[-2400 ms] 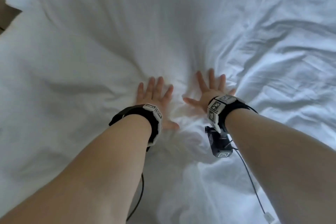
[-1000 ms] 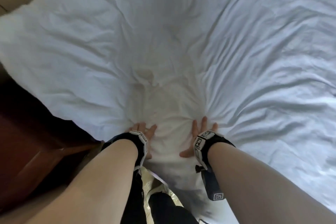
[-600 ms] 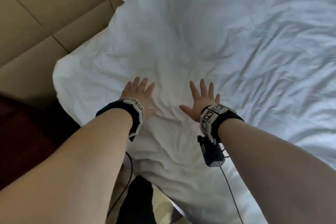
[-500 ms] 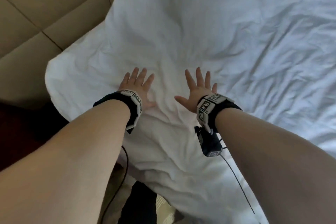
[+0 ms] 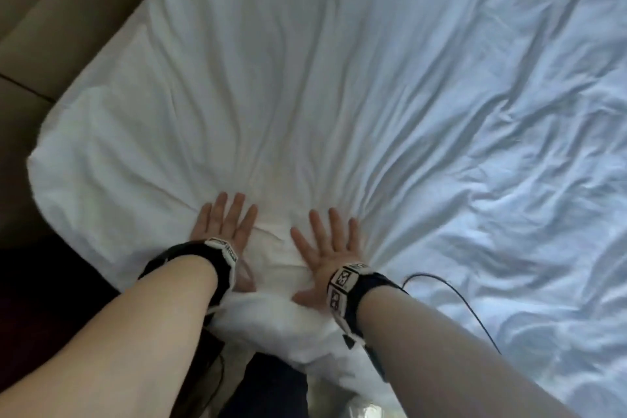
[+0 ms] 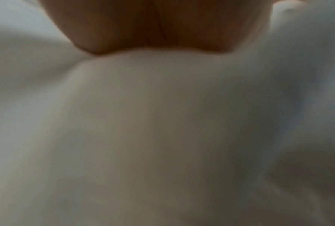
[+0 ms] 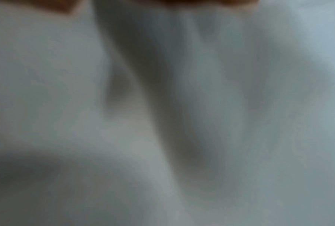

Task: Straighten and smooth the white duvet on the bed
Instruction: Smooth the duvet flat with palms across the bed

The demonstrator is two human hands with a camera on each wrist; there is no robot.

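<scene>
The white duvet [image 5: 339, 78] covers the bed and fills most of the head view, creased in long folds that fan out from my hands. My left hand [image 5: 224, 224] lies flat on it near the front edge, fingers straight and spread. My right hand [image 5: 330, 241] presses flat beside it, fingers splayed, thumb out to the left. A bunched fold of duvet [image 5: 271, 312] sits between and below the wrists. The left wrist view shows blurred duvet cloth [image 6: 162, 122] under the palm [image 6: 153, 26]. The right wrist view shows only blurred folds [image 7: 182, 107].
A tan padded headboard [image 5: 68, 10] runs along the upper left beside the duvet's corner. Dark floor [image 5: 40, 282] lies at the lower left. A thin black cable [image 5: 458, 295] trails from my right wrist across the duvet. The duvet's right part [image 5: 526, 214] is heavily wrinkled.
Both hands have slid back toward the front edge of the bed, still flat on the duvet, and cloth has bunched up below the wrists. The view has tilted toward the bed.
</scene>
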